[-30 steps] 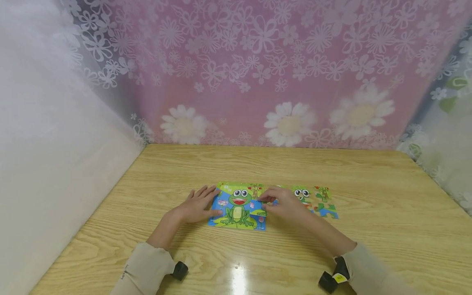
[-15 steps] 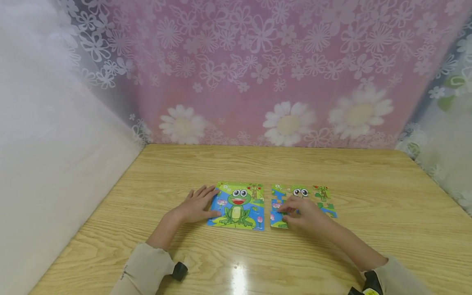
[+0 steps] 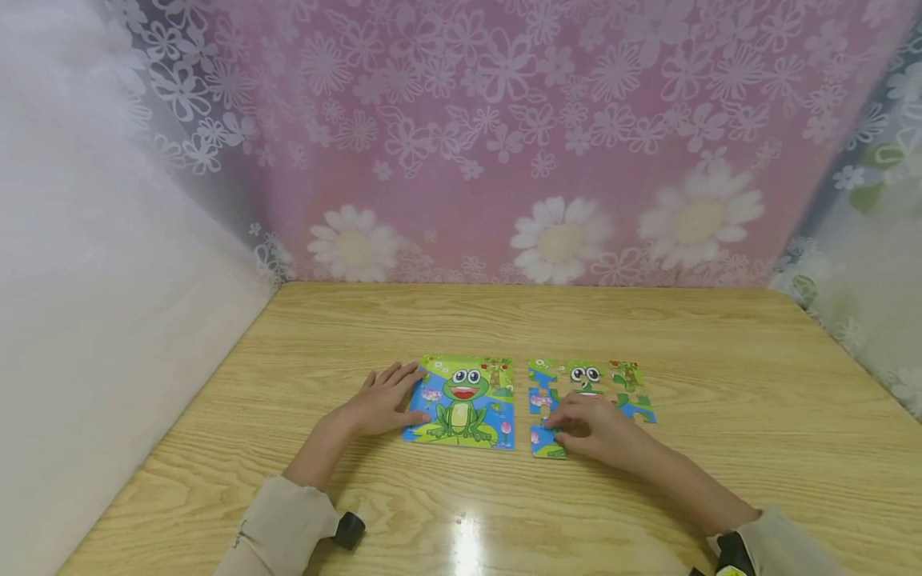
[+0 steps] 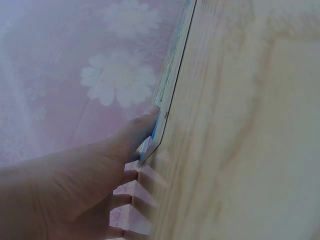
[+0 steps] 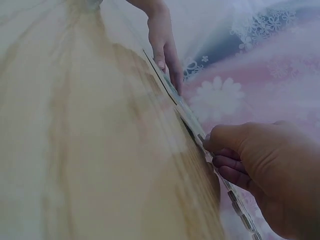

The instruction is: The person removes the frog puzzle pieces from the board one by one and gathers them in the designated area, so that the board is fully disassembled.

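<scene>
In the head view, a square frog picture board [image 3: 461,400] lies flat on the table. My left hand [image 3: 385,402] rests at its left edge, fingers spread and thumb on the near-left part; the left wrist view shows the thumb [image 4: 150,112] touching the board's edge. To the right, jigsaw pieces [image 3: 627,380] form part of the same frog picture. My right hand [image 3: 601,432] pinches a blue and green jigsaw piece [image 3: 543,442] at their near-left corner, just below the piece with pink petals [image 3: 539,402]. The right hand hides the pieces beneath it.
The wooden table [image 3: 461,320] extends around the board and pieces. Behind it hangs a pink flowered curtain [image 3: 461,160], with a pale sheet [image 3: 130,280] along the left side. A black wrist camera [image 3: 349,530] sits at the left cuff.
My right hand has moved from the board's right edge to the jigsaw pieces, carrying a piece. Since half a second ago, the piece has shifted slightly nearer. The left hand stays in place.
</scene>
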Demonstrator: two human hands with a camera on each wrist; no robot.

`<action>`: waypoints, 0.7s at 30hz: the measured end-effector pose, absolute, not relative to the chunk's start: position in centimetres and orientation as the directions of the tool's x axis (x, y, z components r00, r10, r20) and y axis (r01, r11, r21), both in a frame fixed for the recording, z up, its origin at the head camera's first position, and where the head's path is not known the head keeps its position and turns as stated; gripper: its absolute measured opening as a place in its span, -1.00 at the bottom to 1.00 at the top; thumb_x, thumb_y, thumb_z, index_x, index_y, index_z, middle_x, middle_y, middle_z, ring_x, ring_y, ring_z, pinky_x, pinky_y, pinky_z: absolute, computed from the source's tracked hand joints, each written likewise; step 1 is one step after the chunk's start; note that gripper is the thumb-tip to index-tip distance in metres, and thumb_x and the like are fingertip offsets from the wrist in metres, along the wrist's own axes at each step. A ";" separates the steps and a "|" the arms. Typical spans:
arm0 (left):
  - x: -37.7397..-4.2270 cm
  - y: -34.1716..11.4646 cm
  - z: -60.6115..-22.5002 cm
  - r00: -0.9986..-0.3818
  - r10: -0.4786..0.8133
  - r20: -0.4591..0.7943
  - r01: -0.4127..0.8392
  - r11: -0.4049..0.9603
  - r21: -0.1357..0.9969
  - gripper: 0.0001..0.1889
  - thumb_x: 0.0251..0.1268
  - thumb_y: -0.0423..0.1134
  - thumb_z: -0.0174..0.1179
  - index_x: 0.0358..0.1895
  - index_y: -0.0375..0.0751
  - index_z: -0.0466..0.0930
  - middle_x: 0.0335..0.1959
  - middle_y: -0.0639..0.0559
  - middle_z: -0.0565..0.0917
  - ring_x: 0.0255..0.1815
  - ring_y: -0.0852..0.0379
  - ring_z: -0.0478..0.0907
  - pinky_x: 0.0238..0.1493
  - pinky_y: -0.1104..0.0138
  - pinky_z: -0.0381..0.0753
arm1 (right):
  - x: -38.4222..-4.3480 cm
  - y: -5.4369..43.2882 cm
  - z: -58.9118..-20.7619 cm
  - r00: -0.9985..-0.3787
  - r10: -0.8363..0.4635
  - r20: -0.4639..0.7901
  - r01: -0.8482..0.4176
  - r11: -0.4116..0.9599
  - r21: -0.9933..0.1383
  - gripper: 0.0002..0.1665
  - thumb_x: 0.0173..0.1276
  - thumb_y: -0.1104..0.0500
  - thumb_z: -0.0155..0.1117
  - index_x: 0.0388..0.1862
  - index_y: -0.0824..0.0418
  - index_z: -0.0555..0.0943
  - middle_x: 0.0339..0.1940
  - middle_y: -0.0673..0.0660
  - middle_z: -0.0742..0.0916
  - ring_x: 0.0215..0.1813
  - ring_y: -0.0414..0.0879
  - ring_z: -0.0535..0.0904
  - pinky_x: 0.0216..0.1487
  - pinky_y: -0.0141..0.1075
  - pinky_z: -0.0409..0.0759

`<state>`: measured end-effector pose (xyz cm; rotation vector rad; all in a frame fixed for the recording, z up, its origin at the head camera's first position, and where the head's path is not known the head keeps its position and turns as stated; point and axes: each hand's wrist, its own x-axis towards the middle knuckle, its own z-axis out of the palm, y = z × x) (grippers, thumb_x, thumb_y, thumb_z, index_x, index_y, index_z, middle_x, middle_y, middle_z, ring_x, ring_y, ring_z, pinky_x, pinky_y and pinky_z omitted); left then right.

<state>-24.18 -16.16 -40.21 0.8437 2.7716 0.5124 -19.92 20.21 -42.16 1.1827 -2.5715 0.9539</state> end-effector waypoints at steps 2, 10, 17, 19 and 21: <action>-24.1 -16.1 -40.1 -0.817 0.570 -0.087 0.501 0.777 0.380 -0.16 0.23 0.23 0.04 0.44 -0.17 -0.01 0.44 -0.14 -0.05 0.42 -0.20 -0.23 0.27 -0.17 -0.30 | -19.9 20.2 -42.2 -0.676 -0.632 0.380 -0.727 0.484 -0.488 -0.78 0.09 0.40 0.35 -0.28 0.17 0.65 -0.30 -0.10 0.61 -0.28 -0.25 0.55 -0.25 -0.35 0.57; -24.0 -16.1 -39.9 -0.818 0.569 -0.088 0.500 0.777 0.382 -0.17 0.24 0.18 0.07 0.44 -0.19 -0.01 0.44 -0.16 -0.04 0.41 -0.21 -0.23 0.26 -0.18 -0.30 | -19.9 20.2 -42.2 -0.656 -0.642 0.397 -0.748 0.484 -0.454 -0.80 0.08 0.36 0.37 -0.31 0.13 0.66 -0.29 -0.12 0.61 -0.26 -0.25 0.52 -0.25 -0.34 0.56; -24.1 -16.1 -40.2 -0.825 0.557 -0.099 0.491 0.791 0.365 -0.16 0.23 0.21 0.05 0.45 -0.17 -0.01 0.44 -0.14 -0.04 0.42 -0.19 -0.24 0.27 -0.16 -0.30 | -20.0 20.3 -42.3 -0.631 -0.658 0.411 -0.770 0.467 -0.434 -0.81 0.09 0.36 0.37 -0.32 0.13 0.66 -0.29 -0.11 0.60 -0.26 -0.25 0.51 -0.26 -0.35 0.56; -24.1 -16.1 -40.2 -0.825 0.557 -0.098 0.491 0.791 0.365 -0.15 0.23 0.21 0.06 0.45 -0.17 -0.01 0.44 -0.14 -0.04 0.42 -0.19 -0.23 0.27 -0.16 -0.30 | -20.0 20.3 -42.3 -0.633 -0.657 0.409 -0.769 0.473 -0.429 -0.81 0.09 0.35 0.37 -0.32 0.12 0.66 -0.29 -0.12 0.60 -0.26 -0.25 0.51 -0.25 -0.34 0.56; -24.1 -16.0 -40.3 -0.824 0.558 -0.097 0.492 0.791 0.363 -0.15 0.23 0.22 0.05 0.45 -0.17 -0.01 0.44 -0.13 -0.04 0.42 -0.19 -0.23 0.27 -0.16 -0.30 | -19.9 20.3 -42.3 -0.636 -0.656 0.407 -0.768 0.483 -0.421 -0.81 0.10 0.34 0.37 -0.32 0.11 0.66 -0.28 -0.13 0.59 -0.25 -0.26 0.51 -0.23 -0.33 0.56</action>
